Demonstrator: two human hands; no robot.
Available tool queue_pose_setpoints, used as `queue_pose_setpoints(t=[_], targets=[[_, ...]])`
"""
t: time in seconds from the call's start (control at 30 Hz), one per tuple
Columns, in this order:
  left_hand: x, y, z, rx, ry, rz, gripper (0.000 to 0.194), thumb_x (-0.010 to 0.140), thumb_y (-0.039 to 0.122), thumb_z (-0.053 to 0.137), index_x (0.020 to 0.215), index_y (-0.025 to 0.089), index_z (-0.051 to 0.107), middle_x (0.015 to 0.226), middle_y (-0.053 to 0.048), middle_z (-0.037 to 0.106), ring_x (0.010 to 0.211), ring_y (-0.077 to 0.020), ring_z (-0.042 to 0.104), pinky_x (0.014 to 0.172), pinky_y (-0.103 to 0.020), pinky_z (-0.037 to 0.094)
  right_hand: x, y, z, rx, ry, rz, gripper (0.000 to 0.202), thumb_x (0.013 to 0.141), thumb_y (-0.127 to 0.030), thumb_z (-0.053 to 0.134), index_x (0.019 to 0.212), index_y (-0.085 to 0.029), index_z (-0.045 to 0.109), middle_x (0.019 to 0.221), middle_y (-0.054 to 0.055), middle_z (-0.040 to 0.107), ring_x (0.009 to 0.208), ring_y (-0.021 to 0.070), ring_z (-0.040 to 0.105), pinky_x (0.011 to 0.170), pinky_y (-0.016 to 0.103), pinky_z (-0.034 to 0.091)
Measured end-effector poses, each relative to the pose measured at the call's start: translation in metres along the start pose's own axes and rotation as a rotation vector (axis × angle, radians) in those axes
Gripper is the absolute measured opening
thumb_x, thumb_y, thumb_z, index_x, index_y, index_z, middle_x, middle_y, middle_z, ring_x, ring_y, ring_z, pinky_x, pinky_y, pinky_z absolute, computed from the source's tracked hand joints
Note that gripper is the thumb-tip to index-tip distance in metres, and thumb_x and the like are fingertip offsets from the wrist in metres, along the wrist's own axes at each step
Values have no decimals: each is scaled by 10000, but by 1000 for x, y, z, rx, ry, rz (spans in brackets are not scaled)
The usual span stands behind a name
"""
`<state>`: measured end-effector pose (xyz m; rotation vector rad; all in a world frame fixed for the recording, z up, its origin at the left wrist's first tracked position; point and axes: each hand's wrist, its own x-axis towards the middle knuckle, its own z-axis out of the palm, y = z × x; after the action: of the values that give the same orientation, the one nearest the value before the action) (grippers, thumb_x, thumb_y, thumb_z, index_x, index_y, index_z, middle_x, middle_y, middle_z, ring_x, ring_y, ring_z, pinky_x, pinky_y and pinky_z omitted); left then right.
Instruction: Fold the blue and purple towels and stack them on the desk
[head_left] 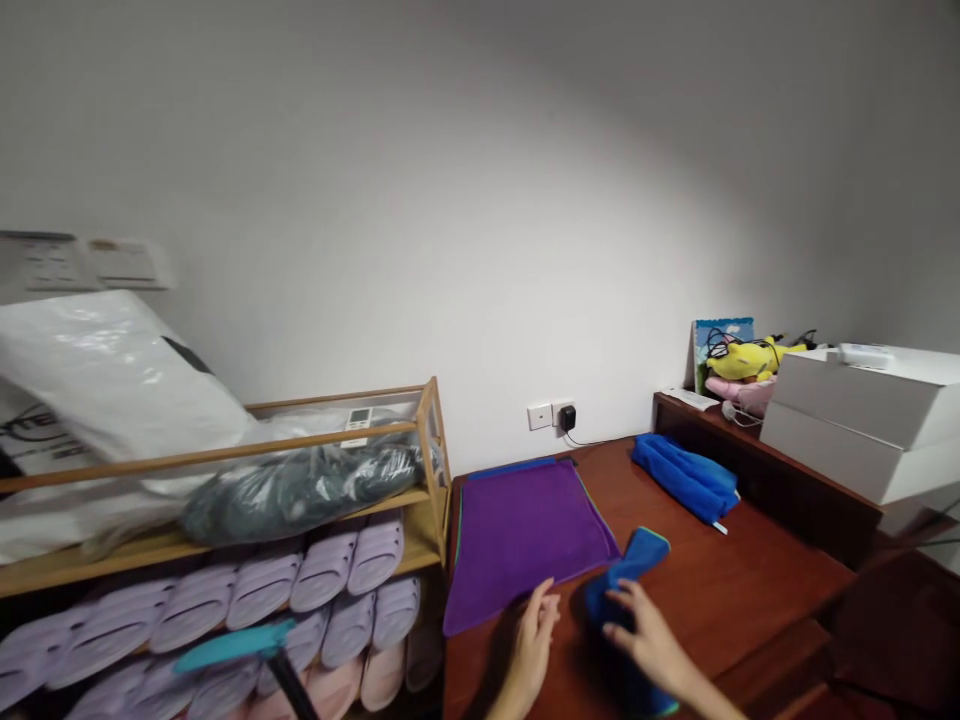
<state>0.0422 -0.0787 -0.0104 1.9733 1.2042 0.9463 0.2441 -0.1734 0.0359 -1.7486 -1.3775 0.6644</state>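
Observation:
A folded blue cloth [637, 555] with a green edge lies near the front of the reddish-brown wooden tabletop [757, 580]. My right hand [649, 635] is over it, fingers parted and touching the cloth. To its left, my left hand [531, 645] is held above the wood by the near edge of a purple cloth [529, 525], fingers slightly bent and holding nothing. The purple cloth is spread flat, with a strip of blue along its far edge. Farther back on the right sits another folded blue cloth [686, 480] with a white tag.
A wooden rack [431, 480] on the left holds plastic-wrapped bundles and several lilac slippers [322, 570]. A turquoise object [236, 645] on a dark stick is in front. White boxes [840, 430] and a yellow plush toy [750, 357] stand on the raised right ledge. A black plug [567, 417] is in the wall socket.

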Motion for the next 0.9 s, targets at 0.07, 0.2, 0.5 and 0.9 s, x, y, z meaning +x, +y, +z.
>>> queue_pose_setpoints(t=[0.07,0.2,0.5,0.9], targets=[[-11,19,5,-42,-36,-16,511,925,408,260,1359,175,394,1253,-76,598,1076,-158,600,879,-275,503,-20,-2,42,60,-177,-63,710,676,-445,632,1330,-238,451,1438,114,390,1333,304,318,1092,504,236],[-35,43,-6,145,-22,150,539,906,362,307,1410,172,314,1453,-72,378,1328,-187,340,1091,-356,312,-16,-4,45,172,-334,-254,671,704,-328,601,1343,-221,427,1402,101,447,1285,247,401,1070,427,294],[-90,33,14,427,-455,238,630,693,366,628,1298,284,473,1517,-66,222,1377,-353,178,1046,-663,188,13,53,-2,-560,19,-170,690,591,-43,396,1250,-208,517,1338,120,507,1274,270,391,1025,532,219],[-72,-12,-113,-350,98,-16,226,726,281,556,913,219,667,1001,-49,690,998,-246,612,916,-377,470,-9,71,-29,-383,65,-106,423,813,-392,336,1055,-175,606,1094,129,660,1031,257,598,927,376,416]])
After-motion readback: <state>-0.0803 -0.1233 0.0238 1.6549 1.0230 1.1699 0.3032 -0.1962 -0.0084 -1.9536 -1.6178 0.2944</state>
